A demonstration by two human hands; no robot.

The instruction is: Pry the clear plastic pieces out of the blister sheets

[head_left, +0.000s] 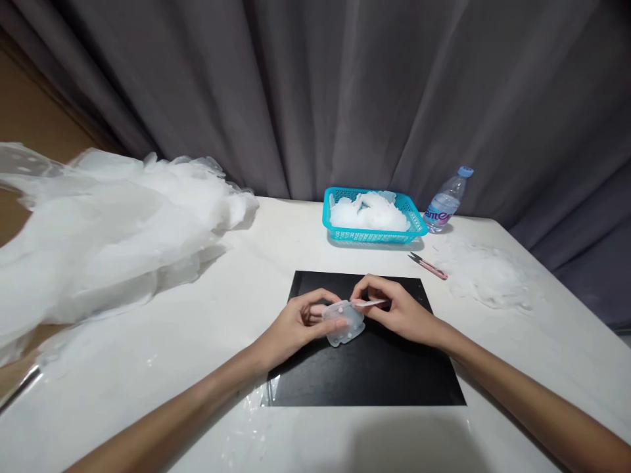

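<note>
My left hand (308, 322) pinches a small translucent white piece of sheer fabric (348, 325) with white dots and a scalloped edge. It is held just above a black mat (365, 381). My right hand (392, 305) is closed at the upper right edge of the piece, its fingertips on a slim pale thing (369, 303) whose kind I cannot make out. The two hands are close together, with the fabric between them. Pink-handled thread snips (428, 265) lie on the table beyond my right hand.
At the left a large heap of sheer white fabric (123, 223) spreads over the table (197, 355). A turquoise basket (374, 235) with white pieces stands at the back, a water bottle (446, 203) beside it. White scraps (493, 276) lie at the right.
</note>
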